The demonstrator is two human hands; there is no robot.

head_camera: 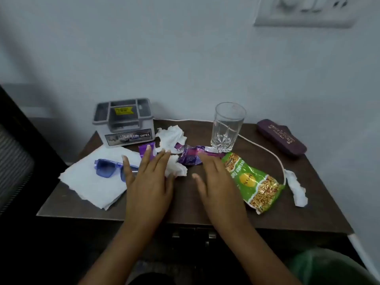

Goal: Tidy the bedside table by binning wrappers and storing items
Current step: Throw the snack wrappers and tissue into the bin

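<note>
My left hand (149, 177) hovers flat and open over the brown bedside table (185, 202), fingertips by a small purple wrapper (146, 150) and a crumpled white tissue (175, 168). My right hand (213, 177) is open too, fingers spread, reaching toward a crumpled purple wrapper (190, 157). A green snack packet (254, 182) lies just right of that hand. Blue sunglasses (109, 167) rest on a folded white napkin (90, 182) at the left, partly behind my left hand. Neither hand holds anything.
A grey organiser box (123, 122) stands at the back left, an empty glass (227, 126) at the back middle, a maroon spectacle case (281, 138) at the back right. Another tissue (171, 135) lies behind the wrappers. A white cable (267, 151) ends by a tissue (297, 190). A green-lined bin (329, 266) sits low right.
</note>
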